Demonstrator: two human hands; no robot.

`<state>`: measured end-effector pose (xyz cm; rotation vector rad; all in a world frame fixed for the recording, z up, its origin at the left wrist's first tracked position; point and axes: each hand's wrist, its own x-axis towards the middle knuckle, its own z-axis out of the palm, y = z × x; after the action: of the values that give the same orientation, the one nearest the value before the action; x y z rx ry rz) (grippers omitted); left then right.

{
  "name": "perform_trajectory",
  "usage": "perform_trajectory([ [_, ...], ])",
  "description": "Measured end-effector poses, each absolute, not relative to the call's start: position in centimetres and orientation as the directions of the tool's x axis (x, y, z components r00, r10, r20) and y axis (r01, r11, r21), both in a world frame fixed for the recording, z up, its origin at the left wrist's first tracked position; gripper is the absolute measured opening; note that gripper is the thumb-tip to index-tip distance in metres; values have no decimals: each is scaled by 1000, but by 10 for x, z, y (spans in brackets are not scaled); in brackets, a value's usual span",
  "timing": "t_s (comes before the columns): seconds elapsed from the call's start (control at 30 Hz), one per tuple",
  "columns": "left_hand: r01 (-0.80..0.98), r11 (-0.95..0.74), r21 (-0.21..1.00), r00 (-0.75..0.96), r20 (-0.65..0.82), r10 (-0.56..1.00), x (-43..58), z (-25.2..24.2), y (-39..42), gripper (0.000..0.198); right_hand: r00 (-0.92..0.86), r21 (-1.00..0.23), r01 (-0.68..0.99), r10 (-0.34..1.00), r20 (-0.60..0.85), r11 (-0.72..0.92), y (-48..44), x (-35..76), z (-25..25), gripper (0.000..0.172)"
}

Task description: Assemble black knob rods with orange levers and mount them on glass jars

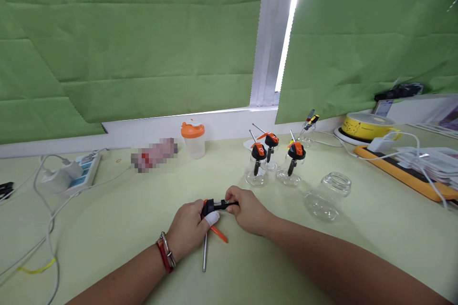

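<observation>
One pale bench carries an empty jar lying on its side, right of the hands. Left hand and right hand each close their grip on a black spout just above mid-bench, its tube pointing toward the person.

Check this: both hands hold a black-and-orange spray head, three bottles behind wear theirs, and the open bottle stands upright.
One point is wrong: in the head view the open bottle lies on its side, not upright. The left hand and right hand do hold the spray head; three bottles behind wear theirs.
</observation>
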<state>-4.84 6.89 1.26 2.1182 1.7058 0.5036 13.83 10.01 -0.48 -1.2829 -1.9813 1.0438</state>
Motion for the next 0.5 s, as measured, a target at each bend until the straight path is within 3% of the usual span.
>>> perform_trajectory([
  [0.5, 843, -189, 503, 197, 37, 980, -48, 14, 69, 28, -386, -848, 478, 922, 30, 228, 100, 139, -4, 13],
])
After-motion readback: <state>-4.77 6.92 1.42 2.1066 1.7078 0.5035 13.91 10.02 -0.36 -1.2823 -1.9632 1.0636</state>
